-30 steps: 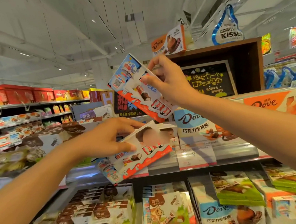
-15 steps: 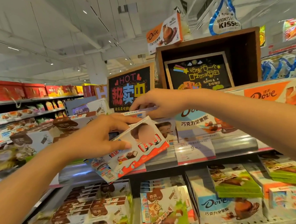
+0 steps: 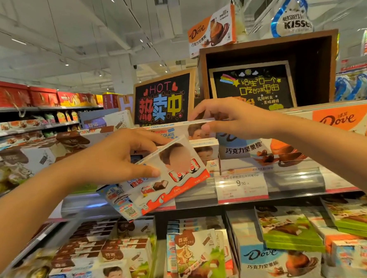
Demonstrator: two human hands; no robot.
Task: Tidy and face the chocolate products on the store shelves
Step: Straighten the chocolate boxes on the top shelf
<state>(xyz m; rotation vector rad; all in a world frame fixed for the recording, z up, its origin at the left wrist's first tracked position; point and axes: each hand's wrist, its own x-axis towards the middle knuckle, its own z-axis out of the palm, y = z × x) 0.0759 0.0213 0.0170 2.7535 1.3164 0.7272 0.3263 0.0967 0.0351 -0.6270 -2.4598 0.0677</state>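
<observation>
A white-and-red Kinder chocolate box (image 3: 159,183) is tilting in front of the upper shelf's edge (image 3: 288,188), with the left hand (image 3: 115,160) gripping its upper left part, thumb lying on the printed face and fingers curling behind. Just above and behind it, the right hand (image 3: 226,117) is pinching the right end of a second Kinder box (image 3: 173,129) that is lying flat on top of a stack on that shelf. A blue-and-white Dove nut-crisp box (image 3: 254,151) is standing just right of the stack, above a price tag (image 3: 241,184). A black "HOT" sign (image 3: 163,101) is leaning behind the stack. Mixed chocolate boxes are crowding the lower shelf (image 3: 207,255).
</observation>
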